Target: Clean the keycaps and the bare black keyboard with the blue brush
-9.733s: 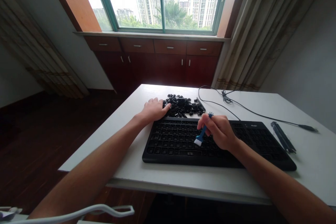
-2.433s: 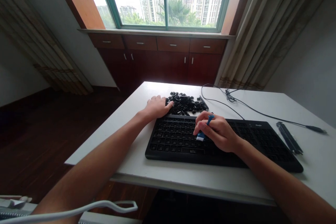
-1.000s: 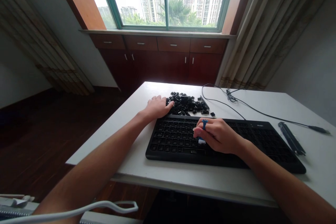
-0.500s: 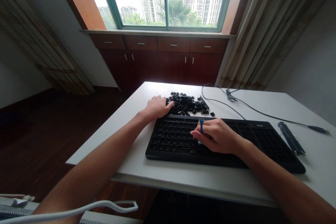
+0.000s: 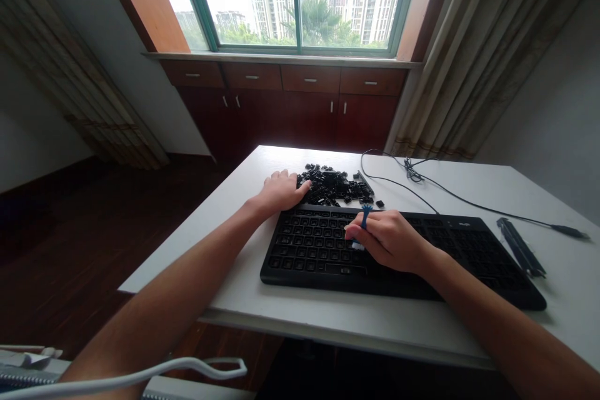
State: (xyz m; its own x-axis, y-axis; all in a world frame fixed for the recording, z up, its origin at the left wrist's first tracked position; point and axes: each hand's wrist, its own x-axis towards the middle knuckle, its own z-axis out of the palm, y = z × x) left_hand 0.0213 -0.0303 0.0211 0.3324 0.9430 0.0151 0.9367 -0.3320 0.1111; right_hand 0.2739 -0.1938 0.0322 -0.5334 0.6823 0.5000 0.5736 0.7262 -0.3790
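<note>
Blue brush (image 5: 365, 219) in right fingers (image 5: 377, 225), keyboard (image 5: 312, 250) beneath

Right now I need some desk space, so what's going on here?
A person's right hand holds a small blue brush, white bristles down, at a black keyboard with bare key sockets. The left hand lies near the keyboard's far left corner, beside a heap of loose black keycaps on the white table.

Keyboard (image 5: 314, 240) lies before me on the tabletop (image 5: 487, 184); loose keycaps (image 5: 328, 186) behind it, right of my left fingers (image 5: 284, 177).
</note>
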